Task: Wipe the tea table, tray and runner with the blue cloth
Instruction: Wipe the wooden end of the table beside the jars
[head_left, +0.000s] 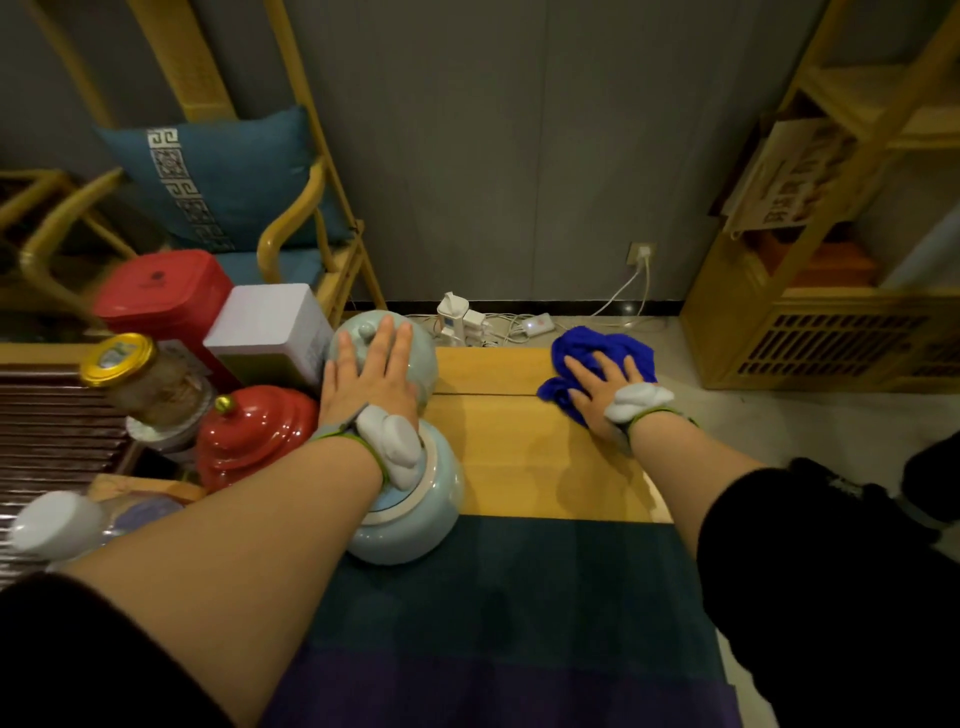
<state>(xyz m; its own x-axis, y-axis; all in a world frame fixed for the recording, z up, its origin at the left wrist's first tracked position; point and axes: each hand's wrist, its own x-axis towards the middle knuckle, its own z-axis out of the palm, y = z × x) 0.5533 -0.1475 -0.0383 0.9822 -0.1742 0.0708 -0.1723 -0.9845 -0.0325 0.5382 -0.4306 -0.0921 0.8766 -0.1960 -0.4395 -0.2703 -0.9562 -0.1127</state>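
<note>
Nearest, the dark teal-and-purple woven runner (519, 613) lies unwiped. Beyond it, the left hand (371, 382) rests flat, fingers straight, on a pale celadon lidded jar (415, 358). The crumpled blue cloth (597, 364) is pressed by the flat right hand (597, 389) at the far corner of the light wooden surface (519, 457). Overlapping strokes, drawn nearward, are advised.

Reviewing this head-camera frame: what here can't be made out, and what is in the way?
- Near pale blue jar: its lid is hidden by the left hand's wrist.
- Wooden tray: cut off by the left edge.
- Glass jar label: motion-blurred, unreadable.
- Table under the blue cloth: covered by cloth and right hand.
- Runner: near end cut by the bottom edge.
</note>
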